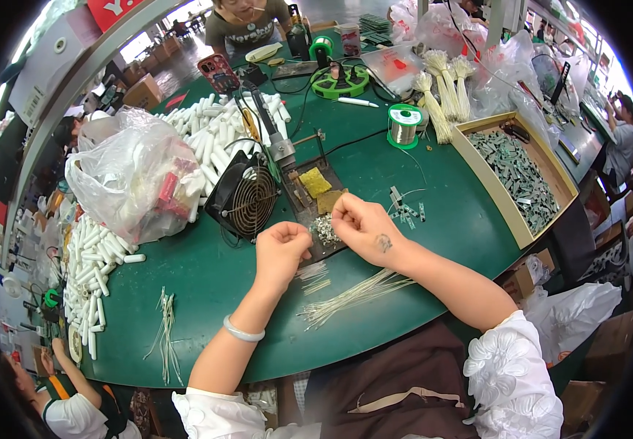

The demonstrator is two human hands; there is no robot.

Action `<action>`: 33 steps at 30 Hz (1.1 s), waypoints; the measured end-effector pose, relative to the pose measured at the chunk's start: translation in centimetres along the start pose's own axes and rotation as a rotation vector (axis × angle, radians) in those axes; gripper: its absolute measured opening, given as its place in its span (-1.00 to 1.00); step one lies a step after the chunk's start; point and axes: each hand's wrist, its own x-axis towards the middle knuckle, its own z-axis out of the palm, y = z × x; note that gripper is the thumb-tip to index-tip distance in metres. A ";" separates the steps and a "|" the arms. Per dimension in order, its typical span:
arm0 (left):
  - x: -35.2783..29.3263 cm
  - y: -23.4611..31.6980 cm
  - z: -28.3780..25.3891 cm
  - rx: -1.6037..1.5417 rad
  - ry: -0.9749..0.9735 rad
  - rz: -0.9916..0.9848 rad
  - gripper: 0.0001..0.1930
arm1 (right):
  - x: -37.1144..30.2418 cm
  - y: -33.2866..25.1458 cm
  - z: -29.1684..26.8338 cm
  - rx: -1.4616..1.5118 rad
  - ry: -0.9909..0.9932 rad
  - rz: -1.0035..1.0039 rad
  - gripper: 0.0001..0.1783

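Note:
My left hand [283, 252] is closed, fingertips curled together, in front of a black fan [247, 197]. My right hand [366, 228] pinches close to it, beside a heap of small silvery bits [324, 231]. Whatever either hand holds is too small or hidden to make out. Below the hands lie a bundle of thin white wires [346, 298] and some shorter wire pieces [313, 277]. A yellow sponge [315, 182] rests on the dark base of a soldering stand [283, 151]. Several small circuit boards [406, 212] are scattered just past my right hand.
White cylinders [97, 256] pile up at the left around a clear plastic bag [137, 175]. More wires [164, 336] lie front left. A solder spool [404, 126] stands farther back. On the right sits a carton [492, 194] of small boards. A person [247, 25] faces the table's far side.

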 end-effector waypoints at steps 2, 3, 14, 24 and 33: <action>0.3 0.3 0.2 -0.003 0.005 -0.003 -0.95 | 0.0 -0.1 0.0 -0.029 0.023 -0.039 -0.88; 0.4 0.7 0.4 -0.016 0.016 -0.004 -0.95 | 0.1 -0.1 0.0 -0.057 0.044 -0.079 -0.88; 1.2 1.1 0.8 -0.104 0.030 -0.003 -0.93 | 0.4 0.1 0.5 -0.079 0.138 -0.169 -0.86; 1.2 1.2 0.9 -0.161 0.029 0.003 -0.95 | 0.4 -0.1 0.6 -0.090 0.156 -0.213 -0.87; 1.1 1.0 0.5 -0.190 0.033 -0.042 -0.95 | 0.2 -0.4 0.5 -0.048 0.125 -0.148 -0.87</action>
